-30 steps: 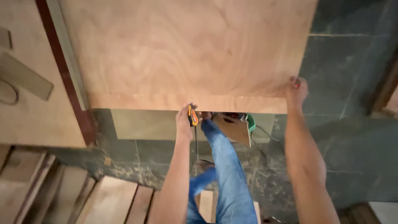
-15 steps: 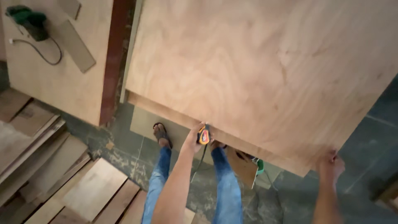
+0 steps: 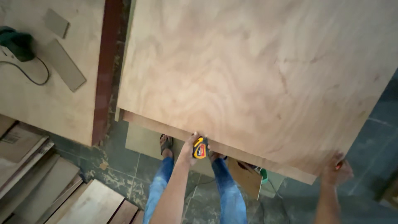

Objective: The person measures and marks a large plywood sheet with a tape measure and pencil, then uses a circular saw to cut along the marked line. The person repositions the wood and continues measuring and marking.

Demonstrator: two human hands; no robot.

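Observation:
A large plywood sheet (image 3: 257, 79) fills most of the head view, lying flat with its near edge toward me. My left hand (image 3: 191, 146) grips a yellow and red tape measure (image 3: 200, 148) against the middle of that near edge. Further right, my right hand (image 3: 336, 169) holds the sheet's near right corner. A second board edge shows just under the top sheet along the near side. Below the edge I see my legs in blue jeans (image 3: 224, 186) and a sandalled foot (image 3: 166, 143).
To the left lies another plywood panel (image 3: 45, 103) with a dark red edge strip (image 3: 105, 70), two small offcuts and a green power tool (image 3: 16, 43) with a cable. Stacked boards (image 3: 45, 186) sit at lower left. A small plywood piece (image 3: 245, 177) and a green object lie on the stone floor.
The view has swung left and tilted, so the sheet now runs diagonally. Both hands stay on the near edge; the tape measure is still in the left hand.

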